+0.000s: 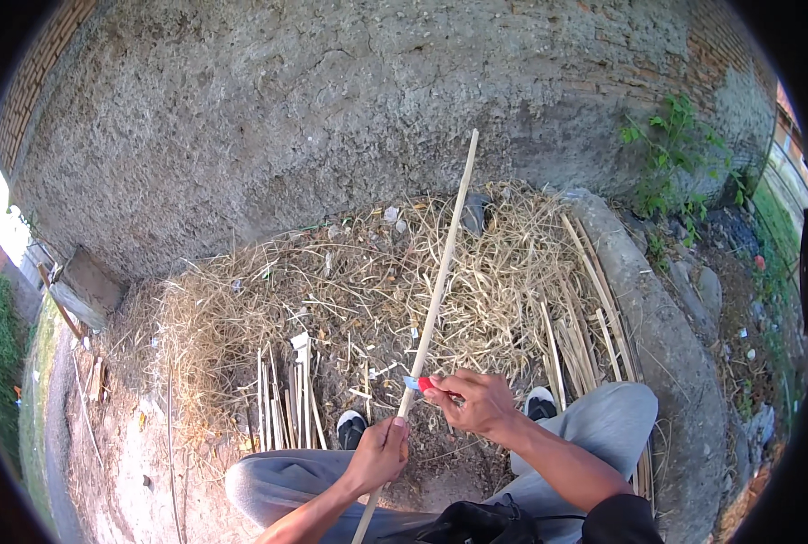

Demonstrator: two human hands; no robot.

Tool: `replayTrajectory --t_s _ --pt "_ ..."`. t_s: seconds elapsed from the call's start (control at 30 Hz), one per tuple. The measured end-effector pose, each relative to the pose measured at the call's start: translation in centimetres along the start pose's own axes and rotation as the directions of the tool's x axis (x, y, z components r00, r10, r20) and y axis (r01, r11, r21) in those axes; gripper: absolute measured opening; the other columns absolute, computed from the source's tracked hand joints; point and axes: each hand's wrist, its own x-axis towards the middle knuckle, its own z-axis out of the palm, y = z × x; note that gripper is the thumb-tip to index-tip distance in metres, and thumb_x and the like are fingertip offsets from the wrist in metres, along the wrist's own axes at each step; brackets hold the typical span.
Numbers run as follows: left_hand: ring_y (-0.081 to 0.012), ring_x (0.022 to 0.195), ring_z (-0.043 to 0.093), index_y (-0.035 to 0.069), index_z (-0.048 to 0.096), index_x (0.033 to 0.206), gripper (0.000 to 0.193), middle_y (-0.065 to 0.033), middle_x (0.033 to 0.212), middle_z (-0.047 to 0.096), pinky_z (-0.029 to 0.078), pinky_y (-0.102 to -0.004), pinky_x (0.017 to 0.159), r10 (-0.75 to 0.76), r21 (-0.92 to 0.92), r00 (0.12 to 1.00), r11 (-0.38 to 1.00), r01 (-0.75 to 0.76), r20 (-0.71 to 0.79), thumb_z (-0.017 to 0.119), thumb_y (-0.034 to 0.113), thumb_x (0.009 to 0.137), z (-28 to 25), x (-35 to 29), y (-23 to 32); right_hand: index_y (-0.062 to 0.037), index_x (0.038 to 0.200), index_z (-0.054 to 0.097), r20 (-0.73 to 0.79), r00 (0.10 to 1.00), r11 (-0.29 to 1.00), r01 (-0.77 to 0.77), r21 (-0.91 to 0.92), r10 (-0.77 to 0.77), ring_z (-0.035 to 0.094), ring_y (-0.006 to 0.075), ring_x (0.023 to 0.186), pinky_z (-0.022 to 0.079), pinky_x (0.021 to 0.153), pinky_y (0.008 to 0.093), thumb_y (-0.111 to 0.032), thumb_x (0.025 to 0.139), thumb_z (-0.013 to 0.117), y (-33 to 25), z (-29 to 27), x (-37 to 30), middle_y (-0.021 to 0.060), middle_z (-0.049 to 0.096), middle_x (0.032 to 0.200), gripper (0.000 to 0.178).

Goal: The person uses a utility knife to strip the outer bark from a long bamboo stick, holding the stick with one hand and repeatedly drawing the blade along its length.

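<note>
A long pale strip, like split bamboo or cane [444, 263], slants up from my lap toward the wall. My left hand [379, 453] is wrapped round its lower part, just above my lap. In my right hand [476, 400] is a knife with a red handle [425, 384], gripped in closed fingers. Its short bluish blade [410, 383] lies against the strip a little above my left hand. Most of the handle is hidden in the fist. Pale curled shavings [503, 308] are heaped on the ground beyond my hands.
A rough plastered wall [331, 118] rises ahead. Bundles of pale strips lie beside my left knee [290, 399] and right knee [574, 344]. A concrete kerb [653, 335] runs along the right, with a green plant [676, 150] behind. My grey-trousered legs are bent on both sides.
</note>
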Motion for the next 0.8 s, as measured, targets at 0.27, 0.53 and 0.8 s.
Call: replayTrajectory --t_s 0.27,0.53,0.8 --pt "-0.0067 0.039 0.030 0.003 0.046 0.088 0.036 0.0011 0.057 0.035 0.024 -0.0267 0.035 -0.126 -0.269 0.991 0.953 0.136 0.053 0.034 0.030 0.108 0.2 -0.5 0.9 -0.0137 0.090 0.077 0.020 1.000 1.000 0.009 -0.013 -0.009 0.057 0.0158 0.044 0.044 0.037 0.0315 -0.030 0.083 0.077 0.0 -0.2 0.0 -0.0008 0.062 0.060 0.017" --pt "-0.0093 0.039 0.041 0.003 0.047 0.087 0.037 -0.0008 0.057 0.042 0.034 -0.0278 0.036 -0.034 -0.059 0.999 0.998 0.032 -0.024 0.035 0.032 0.108 0.2 -0.2 -0.3 -0.0131 0.087 0.076 0.027 1.000 1.000 -0.011 0.011 0.010 0.057 0.0149 0.044 0.043 0.037 0.0303 -0.030 0.084 0.077 0.4 0.4 0.3 -0.0004 0.062 0.061 0.017" --pt "-0.0066 0.044 0.038 0.004 0.048 0.088 0.036 0.0007 0.057 0.041 0.031 -0.0256 0.039 -0.032 0.103 0.997 0.994 0.024 0.074 0.035 0.030 0.108 1.6 -2.4 -2.7 -0.0108 0.085 0.073 0.026 0.953 0.950 -0.298 -0.089 0.302 0.061 0.0191 0.048 0.045 0.042 0.0313 -0.033 0.089 0.070 6.0 -2.8 2.8 0.0043 0.065 0.063 0.023"
